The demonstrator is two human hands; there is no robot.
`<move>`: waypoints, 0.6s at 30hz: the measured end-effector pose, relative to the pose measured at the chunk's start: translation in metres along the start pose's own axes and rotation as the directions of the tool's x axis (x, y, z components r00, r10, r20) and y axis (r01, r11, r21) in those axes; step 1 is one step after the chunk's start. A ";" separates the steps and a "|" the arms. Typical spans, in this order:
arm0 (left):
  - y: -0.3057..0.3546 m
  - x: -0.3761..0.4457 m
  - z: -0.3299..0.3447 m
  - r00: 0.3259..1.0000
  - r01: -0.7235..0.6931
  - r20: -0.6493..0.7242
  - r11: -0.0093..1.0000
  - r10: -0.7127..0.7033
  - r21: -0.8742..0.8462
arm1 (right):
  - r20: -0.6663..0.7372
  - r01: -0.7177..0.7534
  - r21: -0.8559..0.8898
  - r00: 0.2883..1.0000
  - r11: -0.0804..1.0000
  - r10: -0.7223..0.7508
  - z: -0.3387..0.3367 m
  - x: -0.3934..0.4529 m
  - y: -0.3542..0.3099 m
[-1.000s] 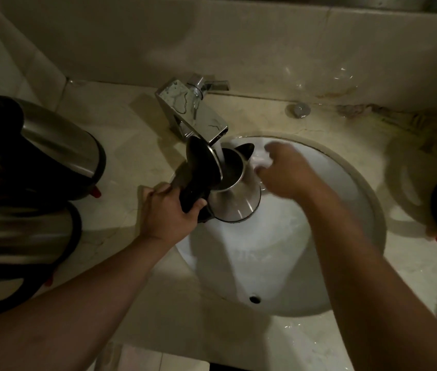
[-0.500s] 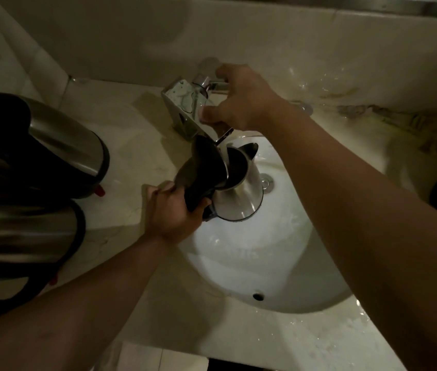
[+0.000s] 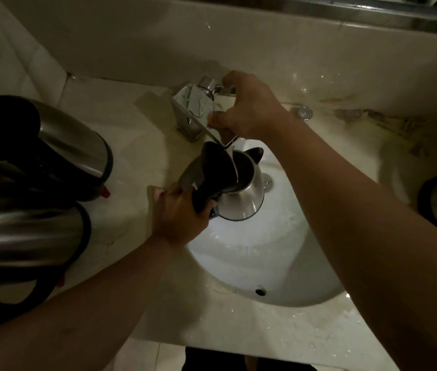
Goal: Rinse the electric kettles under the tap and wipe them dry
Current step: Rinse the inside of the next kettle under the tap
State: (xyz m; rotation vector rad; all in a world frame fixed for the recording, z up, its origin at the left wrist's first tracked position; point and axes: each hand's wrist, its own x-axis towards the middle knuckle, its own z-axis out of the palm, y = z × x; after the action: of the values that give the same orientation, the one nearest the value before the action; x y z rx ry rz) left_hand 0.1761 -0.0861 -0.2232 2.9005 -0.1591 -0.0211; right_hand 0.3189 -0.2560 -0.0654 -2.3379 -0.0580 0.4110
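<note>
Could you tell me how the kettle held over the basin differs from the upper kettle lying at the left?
The held kettle is gripped by the left hand over the sink; the upper left kettle rests untouched on the counter. The held kettle's lid stands open under the tap, while the upper left kettle's lid state is too dark to tell. Both have steel bodies with black trim.
</note>
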 end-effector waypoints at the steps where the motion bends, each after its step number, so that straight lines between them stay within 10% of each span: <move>1: -0.001 0.000 0.002 1.000 0.002 0.009 1.000 -0.002 -0.001 | -0.003 0.001 -0.019 1.000 1.000 -0.001 0.000 0.000 0.000; 11: 0.004 -0.001 -0.013 0.997 -0.006 0.075 0.999 0.008 -0.032 | -0.345 -0.061 0.121 0.933 0.991 0.099 0.042 -0.056 0.010; 15: 0.007 -0.001 -0.021 0.989 0.022 0.150 0.996 -0.009 -0.086 | -0.421 0.044 -0.300 0.890 0.953 -0.173 0.092 -0.148 0.038; 18: 0.008 -0.003 -0.026 0.984 -0.027 0.171 0.997 0.040 -0.077 | -0.257 -0.112 -0.516 0.966 0.849 -0.029 0.105 -0.176 0.065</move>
State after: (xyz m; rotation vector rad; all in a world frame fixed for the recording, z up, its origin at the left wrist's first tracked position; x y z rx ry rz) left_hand 0.1731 -0.0872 -0.1960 2.8182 -0.2324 -0.2671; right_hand 0.1144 -0.2604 -0.1317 -2.9267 0.0079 0.1101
